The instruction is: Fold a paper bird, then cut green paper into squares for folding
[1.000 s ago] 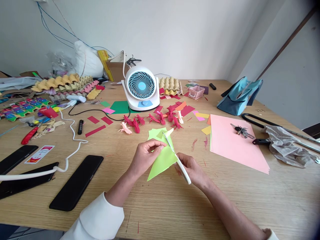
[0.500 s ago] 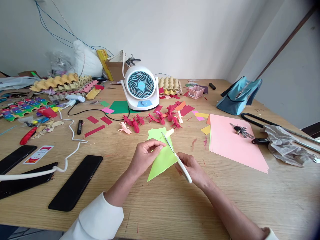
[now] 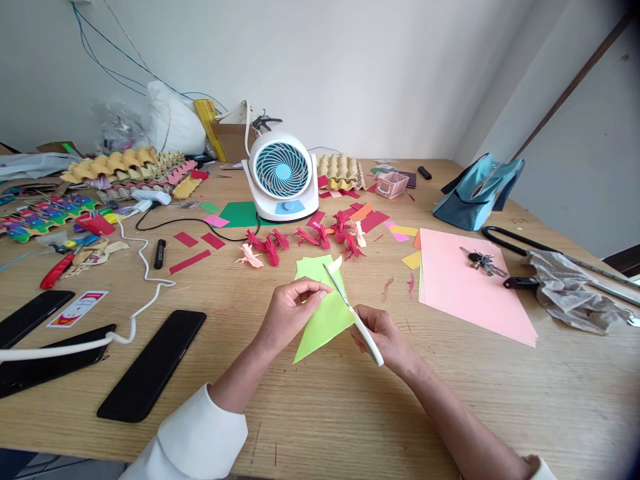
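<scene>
My left hand (image 3: 295, 310) pinches a sheet of lime-green paper (image 3: 327, 327) between thumb and fingers, above the wooden table. My right hand (image 3: 379, 335) is closed round the white handles of a pair of scissors (image 3: 369, 341). The blades point up and left and lie across the green paper near its right edge. Beside the blade tips a narrow pale strip (image 3: 336, 264) sticks up. Just beyond the paper are several folded red paper figures (image 3: 271, 249) and a few pale pink ones (image 3: 250, 256).
A white fan (image 3: 283, 175) stands behind the figures. At right lie pink paper sheets (image 3: 460, 287) with keys (image 3: 483, 261) on top, and a blue bag (image 3: 477, 193). Black phones (image 3: 153, 367), a white cable (image 3: 145, 257) and a marker (image 3: 159, 254) occupy the left.
The pale strip by the scissor tips has shifted slightly left and tilted. Both hands keep nearly the same place.
</scene>
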`<state>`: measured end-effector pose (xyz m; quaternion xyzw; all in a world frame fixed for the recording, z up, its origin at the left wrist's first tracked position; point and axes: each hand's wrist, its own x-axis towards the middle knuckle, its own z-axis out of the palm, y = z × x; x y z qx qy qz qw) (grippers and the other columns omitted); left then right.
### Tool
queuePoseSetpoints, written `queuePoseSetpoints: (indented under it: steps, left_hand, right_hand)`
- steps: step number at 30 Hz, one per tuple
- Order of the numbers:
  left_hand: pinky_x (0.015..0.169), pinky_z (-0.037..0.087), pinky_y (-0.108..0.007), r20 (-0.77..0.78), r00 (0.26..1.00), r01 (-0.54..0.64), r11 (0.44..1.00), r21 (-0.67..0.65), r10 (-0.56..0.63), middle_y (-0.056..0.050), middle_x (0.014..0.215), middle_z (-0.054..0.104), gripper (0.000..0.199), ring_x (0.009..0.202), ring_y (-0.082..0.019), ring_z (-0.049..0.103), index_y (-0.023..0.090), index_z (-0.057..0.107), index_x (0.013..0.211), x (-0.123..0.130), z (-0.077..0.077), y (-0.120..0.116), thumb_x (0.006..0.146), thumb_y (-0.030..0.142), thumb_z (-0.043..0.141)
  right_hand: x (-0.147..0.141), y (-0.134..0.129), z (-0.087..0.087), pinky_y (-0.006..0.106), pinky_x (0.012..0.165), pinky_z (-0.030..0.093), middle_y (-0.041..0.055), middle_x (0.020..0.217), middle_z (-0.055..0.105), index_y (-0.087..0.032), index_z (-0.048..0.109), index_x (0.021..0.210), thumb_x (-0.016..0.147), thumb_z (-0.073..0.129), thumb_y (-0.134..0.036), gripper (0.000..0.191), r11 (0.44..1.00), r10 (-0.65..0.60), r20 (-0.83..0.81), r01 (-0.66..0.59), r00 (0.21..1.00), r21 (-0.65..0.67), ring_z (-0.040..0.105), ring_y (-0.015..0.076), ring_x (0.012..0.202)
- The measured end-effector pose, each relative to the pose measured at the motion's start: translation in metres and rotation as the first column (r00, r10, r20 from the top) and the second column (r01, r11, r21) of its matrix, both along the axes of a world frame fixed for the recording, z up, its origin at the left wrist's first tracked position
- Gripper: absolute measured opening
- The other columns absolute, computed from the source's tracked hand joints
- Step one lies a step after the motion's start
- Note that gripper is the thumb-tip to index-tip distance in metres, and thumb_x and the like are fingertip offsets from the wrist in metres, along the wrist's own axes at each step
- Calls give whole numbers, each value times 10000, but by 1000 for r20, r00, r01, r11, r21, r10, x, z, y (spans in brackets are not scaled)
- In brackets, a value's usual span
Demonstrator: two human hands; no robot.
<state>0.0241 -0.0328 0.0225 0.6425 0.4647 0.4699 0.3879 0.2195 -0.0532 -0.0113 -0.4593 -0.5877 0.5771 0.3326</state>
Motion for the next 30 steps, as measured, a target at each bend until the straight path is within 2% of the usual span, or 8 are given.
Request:
queuePoseSetpoints:
  steps: [10,15,19,22,26,30]
  left_hand:
    - [721,478,-234,6,1000,-5,1000,7,5,-34,861,719,135,802,-152,632,177,739,859,-1,-1,1,852,256,630]
    - [674,448,-224,55,998,-8,1000,-27,10,-32,847,682,137,759,-135,593,174,728,897,-3,-11,5,841,266,642]
    - [620,406,-209,83,997,-4,999,-47,8,-10,796,604,157,720,-117,528,175,708,939,-4,-17,9,817,262,662]
    - [629,410,-213,111,994,25,998,-65,-18,-3,791,577,179,723,-118,519,173,685,961,-2,-21,10,803,257,672]
    - [643,415,-214,134,988,91,990,-111,-76,12,767,552,158,705,-109,516,172,644,942,5,-28,8,805,247,665]
    - [665,430,-214,181,977,144,980,-141,-117,17,780,551,160,734,-110,537,181,575,914,12,-36,6,793,232,667]
  right_hand:
    - [1,0,-2,236,483,251,-64,544,440,-206,451,643,781,563,-291,197,999,-36,-29,36,999,13,351,86,499]
    - [2,5,-5,248,508,302,-51,583,455,-202,462,671,810,622,-465,338,994,-106,-62,105,992,-7,390,98,530]
    - [6,10,-5,260,533,311,-36,630,486,-189,530,754,788,637,-581,407,987,-163,-54,164,985,1,407,109,563]
    - [6,11,-1,268,580,353,-16,703,547,-189,578,849,715,715,-574,431,980,-197,-76,198,977,9,463,128,629]
    - [2,9,1,281,639,412,10,804,606,-218,563,912,614,806,-509,482,971,-235,-181,240,955,4,537,163,733]
    - [1,9,-2,279,595,397,-7,733,570,-223,535,887,632,783,-514,460,963,-263,-193,270,945,8,504,151,662]
